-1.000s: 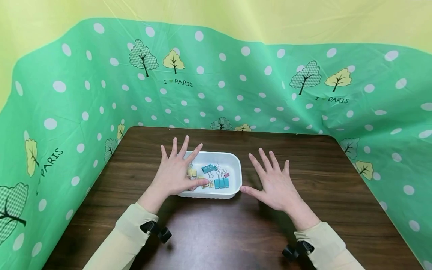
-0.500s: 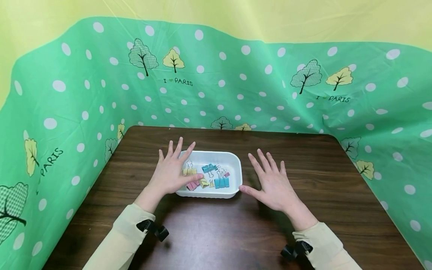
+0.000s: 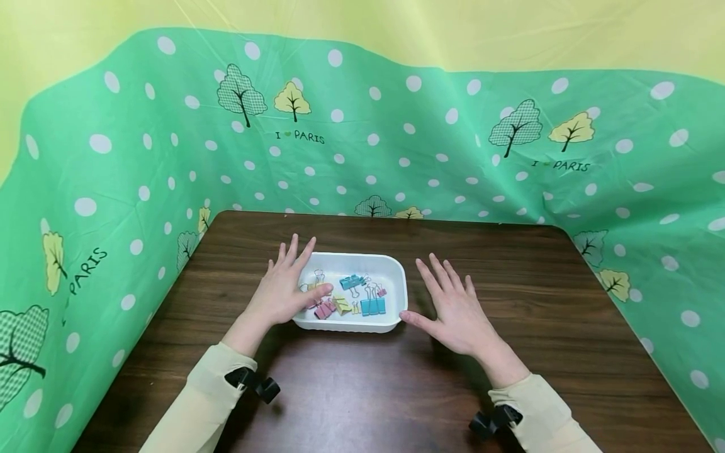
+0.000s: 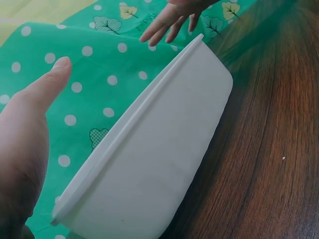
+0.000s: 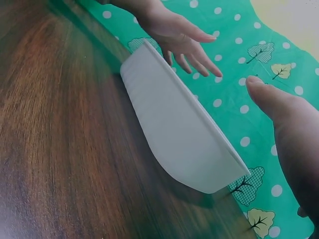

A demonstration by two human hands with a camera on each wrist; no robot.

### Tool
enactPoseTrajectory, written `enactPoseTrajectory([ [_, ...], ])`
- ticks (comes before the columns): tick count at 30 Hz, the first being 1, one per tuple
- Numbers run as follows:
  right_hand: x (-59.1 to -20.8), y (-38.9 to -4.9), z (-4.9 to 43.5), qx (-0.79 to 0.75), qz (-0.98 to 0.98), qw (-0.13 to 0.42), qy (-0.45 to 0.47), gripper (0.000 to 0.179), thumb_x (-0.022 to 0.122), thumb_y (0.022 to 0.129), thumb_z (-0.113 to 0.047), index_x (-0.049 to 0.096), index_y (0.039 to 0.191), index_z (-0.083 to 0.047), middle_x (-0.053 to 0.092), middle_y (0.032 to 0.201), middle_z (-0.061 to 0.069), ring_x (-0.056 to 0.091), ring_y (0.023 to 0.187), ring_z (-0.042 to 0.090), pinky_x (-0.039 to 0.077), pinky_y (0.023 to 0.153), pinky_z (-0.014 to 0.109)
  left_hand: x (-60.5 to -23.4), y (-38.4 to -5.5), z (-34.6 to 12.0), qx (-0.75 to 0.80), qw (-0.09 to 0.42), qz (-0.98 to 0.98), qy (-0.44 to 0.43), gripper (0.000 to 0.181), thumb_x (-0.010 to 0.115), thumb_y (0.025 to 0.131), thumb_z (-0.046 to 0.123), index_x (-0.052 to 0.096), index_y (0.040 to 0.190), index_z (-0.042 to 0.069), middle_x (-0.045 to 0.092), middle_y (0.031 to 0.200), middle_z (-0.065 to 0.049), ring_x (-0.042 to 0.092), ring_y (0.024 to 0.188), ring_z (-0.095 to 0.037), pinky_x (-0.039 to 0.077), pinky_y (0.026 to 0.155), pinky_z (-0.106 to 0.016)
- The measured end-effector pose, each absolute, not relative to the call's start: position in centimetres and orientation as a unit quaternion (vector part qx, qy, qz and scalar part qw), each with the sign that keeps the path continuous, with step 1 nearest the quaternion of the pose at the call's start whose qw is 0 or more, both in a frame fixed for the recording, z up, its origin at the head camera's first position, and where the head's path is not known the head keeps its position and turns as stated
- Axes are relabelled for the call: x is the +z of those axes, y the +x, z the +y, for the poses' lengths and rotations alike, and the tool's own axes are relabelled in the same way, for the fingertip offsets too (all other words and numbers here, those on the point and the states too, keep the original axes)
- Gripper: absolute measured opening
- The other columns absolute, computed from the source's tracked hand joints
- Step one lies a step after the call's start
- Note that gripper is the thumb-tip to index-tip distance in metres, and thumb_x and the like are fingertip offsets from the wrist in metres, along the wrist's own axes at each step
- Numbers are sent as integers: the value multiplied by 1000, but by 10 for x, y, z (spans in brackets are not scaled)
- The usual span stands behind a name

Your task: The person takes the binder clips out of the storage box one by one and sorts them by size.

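A white plastic tray (image 3: 396, 283) lies on the table with several binder clips inside. Among them are a blue clip (image 3: 372, 306) at the right, another blue clip (image 3: 351, 282) farther back, a yellow clip (image 3: 342, 305) and a pink clip (image 3: 325, 309). My left hand (image 3: 280, 289) hovers over the tray's left end, fingers spread, its thumb above the clips and partly hiding them. Just off the tray's right end is my right hand (image 3: 459, 311), fingers straight, thumb close to the rim; contact cannot be told. Neither hand holds anything.
The dark wooden table (image 3: 362, 390) extends around the tray. A green polka-dot cloth (image 3: 396, 138) with printed trees hangs behind and beside it. Each wrist bears a small black camera, such as the left wrist's camera (image 3: 255, 382).
My left hand has drifted left, uncovering the pink and yellow clips. The right hand has shifted slightly, its fingers drawing closer together. The tray stays in place.
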State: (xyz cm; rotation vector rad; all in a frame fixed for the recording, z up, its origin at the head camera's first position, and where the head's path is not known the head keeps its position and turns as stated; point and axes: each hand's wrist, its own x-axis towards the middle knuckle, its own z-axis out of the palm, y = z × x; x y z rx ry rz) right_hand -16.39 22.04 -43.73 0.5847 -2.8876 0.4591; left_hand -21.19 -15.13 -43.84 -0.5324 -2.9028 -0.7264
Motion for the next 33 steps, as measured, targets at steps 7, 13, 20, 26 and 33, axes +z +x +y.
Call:
enactPoseTrajectory([
  [7,-439,-163,217,168,-962,81,199,105,60,93,-77,13,172,-26,10,177,11,12,159,42,15,116,79,-445,-213,-155,-295,33,-942,-154,102,56,96,75,6,172,28,2,176,-14,5,159,-43,18,120,-72],
  [13,-434,-162,214,177,-960,75,202,107,61,93,-76,11,172,-25,10,177,12,12,159,43,15,117,79,-451,-216,-158,-335,27,-932,-138,103,54,97,76,8,172,25,3,177,-9,6,160,-38,22,118,-74],
  [20,-433,-162,208,190,-957,72,207,107,62,93,-75,11,172,-25,10,177,11,12,160,40,15,118,76,-458,-218,-160,-357,29,-924,-131,101,51,100,74,10,172,17,7,176,-10,13,159,-38,21,121,-69],
  [26,-432,-161,205,192,-955,75,213,107,62,93,-74,14,172,-21,11,176,12,13,160,40,15,119,75,-462,-219,-160,-370,35,-919,-131,97,49,103,69,12,171,8,10,175,-13,18,158,-39,22,124,-62],
  [33,-431,-161,203,193,-953,78,218,106,62,93,-74,13,172,-23,13,176,13,14,159,40,16,119,75,-465,-219,-161,-389,42,-911,-133,88,44,109,60,13,170,4,12,174,-17,18,158,-37,20,126,-55],
])
